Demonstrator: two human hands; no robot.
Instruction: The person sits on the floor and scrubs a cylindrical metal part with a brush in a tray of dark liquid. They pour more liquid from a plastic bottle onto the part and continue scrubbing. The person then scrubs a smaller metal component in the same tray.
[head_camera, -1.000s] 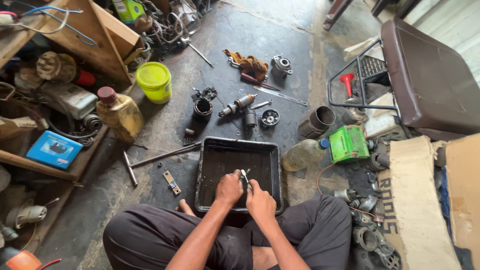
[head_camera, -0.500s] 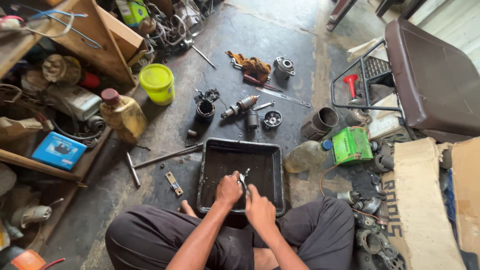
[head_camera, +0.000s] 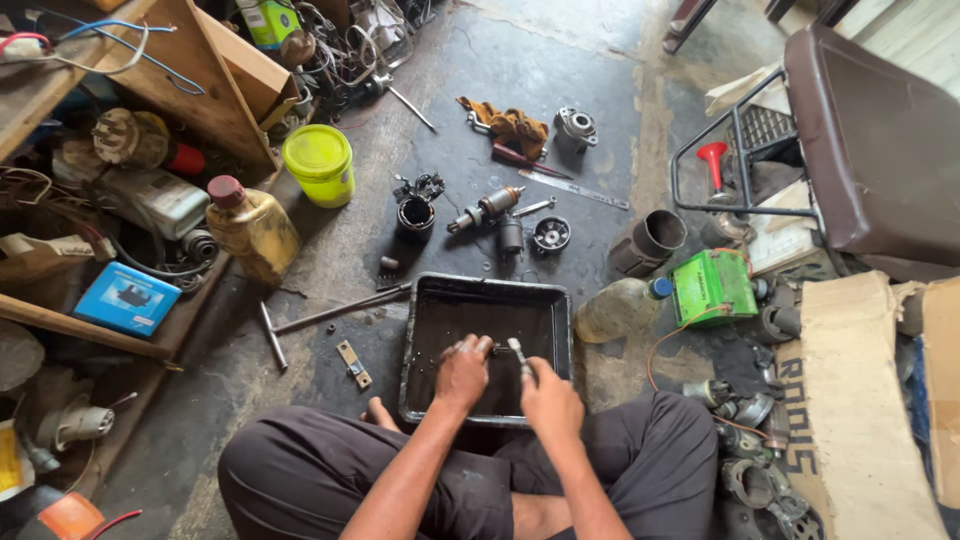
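Oil-stained concrete floor fills the view of a cluttered workshop, with a person sitting cross-legged at six o'clock. Far out at nine o'clock a wooden shelf holds tangled wires and old parts, with a blue box below it; toward ten o'clock stand a brown jug and a yellow-green tub. A long T-handled wrench lies just left of the black tray, which sits directly before the knees. Over the tray, the left hand is curled around a small metal part, fingers closed on it, while the right hand pinches a thin brush-like tool against that part. Keeping the part low over the tray would likely catch any drips, and short strokes should suit such a small piece. Motor parts lie scattered at twelve o'clock, a green battery at two o'clock, and a dark seat with cardboard fills the right side.
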